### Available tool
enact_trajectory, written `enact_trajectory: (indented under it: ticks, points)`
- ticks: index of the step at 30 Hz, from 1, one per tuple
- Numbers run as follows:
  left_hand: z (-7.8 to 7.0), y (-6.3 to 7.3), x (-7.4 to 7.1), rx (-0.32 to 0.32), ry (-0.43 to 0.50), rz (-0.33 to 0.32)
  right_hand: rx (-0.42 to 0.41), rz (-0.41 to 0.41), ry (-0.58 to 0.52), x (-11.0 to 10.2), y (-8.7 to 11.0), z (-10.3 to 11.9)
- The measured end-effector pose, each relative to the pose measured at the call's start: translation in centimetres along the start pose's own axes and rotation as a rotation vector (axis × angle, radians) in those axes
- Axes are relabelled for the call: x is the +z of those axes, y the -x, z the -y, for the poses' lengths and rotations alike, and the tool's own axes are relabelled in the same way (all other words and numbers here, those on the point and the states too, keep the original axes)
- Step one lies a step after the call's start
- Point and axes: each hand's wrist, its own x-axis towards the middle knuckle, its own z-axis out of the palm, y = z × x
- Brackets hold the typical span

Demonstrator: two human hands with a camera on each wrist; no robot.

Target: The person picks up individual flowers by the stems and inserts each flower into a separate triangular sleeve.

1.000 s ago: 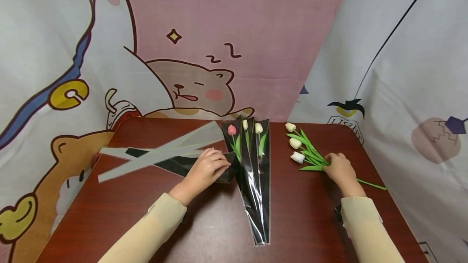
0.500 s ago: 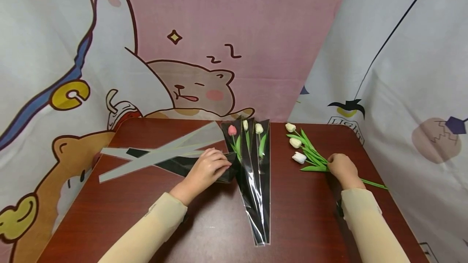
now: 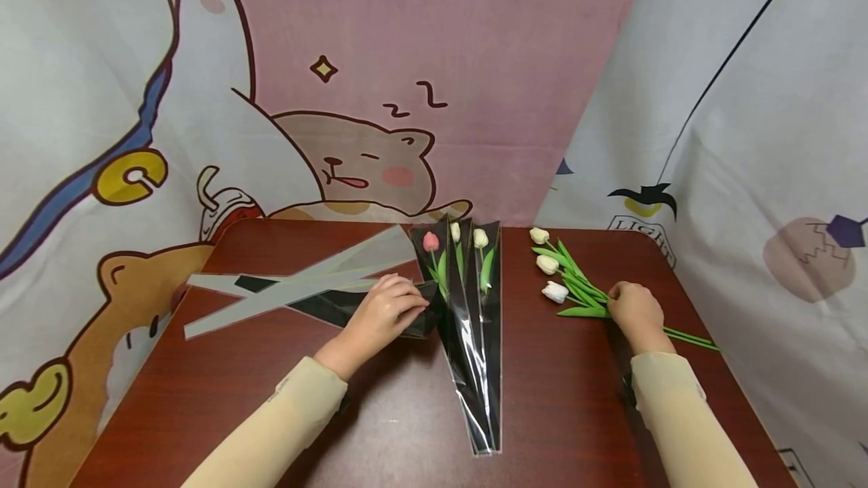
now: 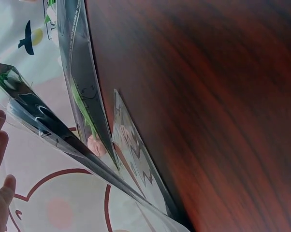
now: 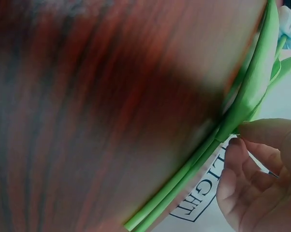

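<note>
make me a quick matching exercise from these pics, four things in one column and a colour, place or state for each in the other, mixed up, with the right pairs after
Things:
1. left hand
2. right hand
3. pink tulip
4. table

Descriptions:
A. reddish brown
B. pinching green stems
C. wrapped, left of two wrapped white tulips
D. at the mouth of a black wrapper

Right pairs: 1-D, 2-B, 3-C, 4-A

Fingers (image 5: 261, 133) pinching green stems (image 5: 165, 189), reddish-brown table (image 5: 63, 121)
</note>
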Motion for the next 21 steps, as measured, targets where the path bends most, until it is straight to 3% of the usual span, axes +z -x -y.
enact_trajectory:
  ticks: [5, 8, 21]
  points:
    - [-0.1, -0.2, -0.1, -0.009, -0.005, 0.007, -0.009, -0.061, 0.010, 0.1, -0.2, 0.0]
    - [-0.1, -0.3, -0.2, -0.013, -0.010, 0.004, -0.010, -0.057, 0.013, 0.1, -0.3, 0.1]
    - [-0.3, -0.4, -0.2, -0.026, -0.001, 0.021, 0.154, 0.210, 0.100, -1.0, -0.1, -1.3]
